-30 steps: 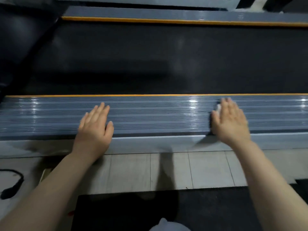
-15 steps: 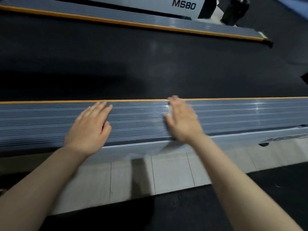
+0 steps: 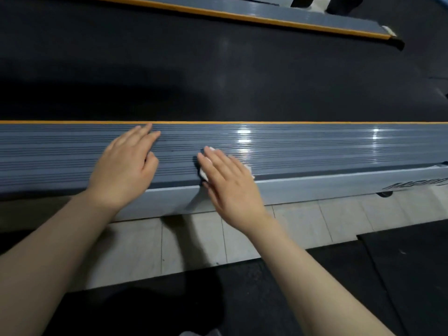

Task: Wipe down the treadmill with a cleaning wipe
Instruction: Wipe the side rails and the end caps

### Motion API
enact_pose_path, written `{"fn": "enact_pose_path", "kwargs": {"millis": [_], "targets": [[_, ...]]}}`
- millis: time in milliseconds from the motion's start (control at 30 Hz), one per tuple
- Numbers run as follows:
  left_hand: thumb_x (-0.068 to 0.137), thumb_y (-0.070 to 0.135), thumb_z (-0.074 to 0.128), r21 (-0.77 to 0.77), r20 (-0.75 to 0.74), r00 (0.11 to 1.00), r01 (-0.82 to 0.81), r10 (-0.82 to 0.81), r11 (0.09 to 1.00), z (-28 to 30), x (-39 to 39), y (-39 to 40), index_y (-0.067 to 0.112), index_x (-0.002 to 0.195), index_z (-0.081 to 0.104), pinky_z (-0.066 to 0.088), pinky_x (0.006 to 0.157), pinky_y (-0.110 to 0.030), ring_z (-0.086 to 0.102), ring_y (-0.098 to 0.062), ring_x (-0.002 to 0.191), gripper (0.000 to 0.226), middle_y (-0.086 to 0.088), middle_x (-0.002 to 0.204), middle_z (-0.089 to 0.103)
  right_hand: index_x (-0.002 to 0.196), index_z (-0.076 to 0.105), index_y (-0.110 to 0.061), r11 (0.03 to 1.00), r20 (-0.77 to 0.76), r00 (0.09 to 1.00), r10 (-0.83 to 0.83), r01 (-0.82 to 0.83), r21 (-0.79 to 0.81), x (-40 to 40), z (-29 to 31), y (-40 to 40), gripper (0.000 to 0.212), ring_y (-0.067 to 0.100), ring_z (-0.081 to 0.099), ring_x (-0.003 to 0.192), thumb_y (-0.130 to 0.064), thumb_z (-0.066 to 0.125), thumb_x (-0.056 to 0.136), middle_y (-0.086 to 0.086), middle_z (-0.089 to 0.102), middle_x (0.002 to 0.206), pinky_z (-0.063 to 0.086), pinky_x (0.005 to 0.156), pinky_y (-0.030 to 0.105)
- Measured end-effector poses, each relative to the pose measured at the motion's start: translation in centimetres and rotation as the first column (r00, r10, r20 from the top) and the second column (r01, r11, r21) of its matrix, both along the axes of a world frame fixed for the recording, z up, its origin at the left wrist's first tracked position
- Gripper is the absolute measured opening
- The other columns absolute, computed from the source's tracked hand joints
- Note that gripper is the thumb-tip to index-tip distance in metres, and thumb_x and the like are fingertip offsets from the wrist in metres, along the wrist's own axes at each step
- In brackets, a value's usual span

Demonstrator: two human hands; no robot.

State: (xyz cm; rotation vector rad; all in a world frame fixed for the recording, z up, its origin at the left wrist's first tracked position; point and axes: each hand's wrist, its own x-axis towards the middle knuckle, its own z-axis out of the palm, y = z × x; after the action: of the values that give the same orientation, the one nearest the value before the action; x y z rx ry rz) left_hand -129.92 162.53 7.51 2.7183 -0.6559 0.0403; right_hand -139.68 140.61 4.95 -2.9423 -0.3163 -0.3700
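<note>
The treadmill's near side rail (image 3: 315,146) is a grey ribbed strip with an orange line along its far edge, running across the middle of the view. My right hand (image 3: 230,183) lies flat on it with straight fingers, pressing a white cleaning wipe (image 3: 203,174) against the ribs; only the wipe's edges peek out around my fingers. My left hand (image 3: 123,166) rests flat on the same rail just to the left, holding nothing. The black running belt (image 3: 218,76) stretches beyond the rail.
The far side rail (image 3: 266,14) with its orange edge ends at the upper right. Pale floor tiles (image 3: 315,221) run below the treadmill's grey side cover (image 3: 315,187). A black floor mat (image 3: 363,287) lies nearest me.
My right hand with the wipe has slid left along the rail, ending close beside my left hand. The view has shifted right, and the rail shines where the wipe passed.
</note>
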Motion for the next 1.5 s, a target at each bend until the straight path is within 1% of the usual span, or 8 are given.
{"fn": "enact_pose_path", "kwargs": {"millis": [100,233,567,733,967,1267,1400,1500], "targets": [[0.102,0.022,0.037,0.04,0.005,0.999,0.033,-0.034,0.999,-0.1,-0.2,0.5,0.018,0.154,0.033,0.015,0.122,-0.039,0.021,-0.019,0.15,0.052,-0.002,0.162,0.026,0.148,0.039,-0.013,0.989,0.143,0.981,-0.132,0.12,0.088,-1.6,-1.8,-4.1,0.05,0.02,0.031,0.144,-0.024,0.044,0.1,0.005,0.038,0.154,0.023,0.119,0.041],[0.099,0.025,0.03,0.061,-0.021,0.999,0.036,-0.035,0.997,0.1,-0.5,0.7,0.02,0.155,0.029,0.011,0.122,-0.037,0.017,-0.018,0.151,0.057,-0.001,0.164,0.022,0.154,0.025,-0.01,0.742,0.099,0.799,-0.593,0.495,0.452,-4.8,-2.9,-8.6,0.055,0.017,0.008,0.151,-0.015,0.03,0.099,0.006,0.018,0.162,0.009,0.123,0.043],[0.086,0.031,0.022,0.104,-0.027,0.999,0.019,-0.016,0.994,0.3,-0.7,0.4,0.02,0.155,0.03,0.011,0.122,-0.038,0.018,-0.018,0.151,0.07,-0.001,0.163,0.022,0.103,0.066,-0.008,0.653,0.328,0.61,-0.722,0.443,0.614,-4.8,-3.3,-8.7,0.013,0.014,0.048,0.107,-0.013,0.063,0.091,0.009,0.057,0.113,0.043,0.092,0.03],[0.087,0.029,0.022,0.099,-0.007,1.0,0.004,-0.004,0.995,0.2,-0.9,0.1,0.019,0.155,0.03,0.012,0.122,-0.038,0.019,-0.018,0.151,0.069,-0.001,0.163,0.024,0.095,0.056,-0.007,0.501,0.025,0.712,-0.702,0.469,0.727,-6.3,-6.7,-6.8,0.004,0.007,0.049,0.079,-0.008,0.059,0.093,0.003,0.054,0.091,0.04,0.072,0.011],[0.087,0.029,0.024,0.106,0.027,1.0,-0.007,0.004,0.994,-0.1,-0.7,0.1,0.019,0.153,0.033,0.015,0.121,-0.039,0.022,-0.019,0.15,0.067,-0.002,0.162,0.028,0.103,0.053,-0.018,0.067,-0.405,0.621,-0.671,0.595,0.801,-6.1,-11.7,-6.0,0.015,0.017,0.064,0.095,-0.009,0.06,0.093,0.004,0.063,0.101,0.054,0.088,0.037],[0.088,0.029,0.025,0.106,0.04,0.999,-0.006,0.002,0.994,-0.2,-0.8,0.0,0.017,0.153,0.034,0.014,0.122,-0.038,0.022,-0.021,0.149,0.067,-0.004,0.161,0.028,0.094,0.053,0.001,0.477,0.121,0.643,-0.756,0.414,0.775,-4.9,-7.9,-6.1,0.004,0.01,0.042,0.077,-0.002,0.054,0.092,0.007,0.05,0.092,0.037,0.072,0.009],[0.088,0.029,0.024,0.11,0.035,0.999,-0.011,0.007,0.994,0.0,-1.1,0.1,0.018,0.153,0.033,0.014,0.122,-0.038,0.022,-0.02,0.15,0.066,-0.004,0.162,0.028,0.101,0.055,-0.013,0.245,-0.349,0.684,-0.64,0.612,0.752,-6.6,-13.7,-4.2,0.008,0.009,0.057,0.084,-0.008,0.053,0.096,0.004,0.06,0.097,0.052,0.083,0.034],[0.088,0.028,0.024,0.107,0.043,0.999,-0.002,-0.002,0.994,-0.1,-0.8,0.0,0.017,0.153,0.034,0.015,0.122,-0.039,0.022,-0.02,0.149,0.066,-0.004,0.161,0.028,0.091,0.052,-0.028,0.039,-0.421,0.646,-0.636,0.572,0.819,-5.3,-12.9,-3.0,0.023,0.007,0.058,0.08,-0.005,0.052,0.093,0.001,0.061,0.092,0.048,0.075,0.027]]}}
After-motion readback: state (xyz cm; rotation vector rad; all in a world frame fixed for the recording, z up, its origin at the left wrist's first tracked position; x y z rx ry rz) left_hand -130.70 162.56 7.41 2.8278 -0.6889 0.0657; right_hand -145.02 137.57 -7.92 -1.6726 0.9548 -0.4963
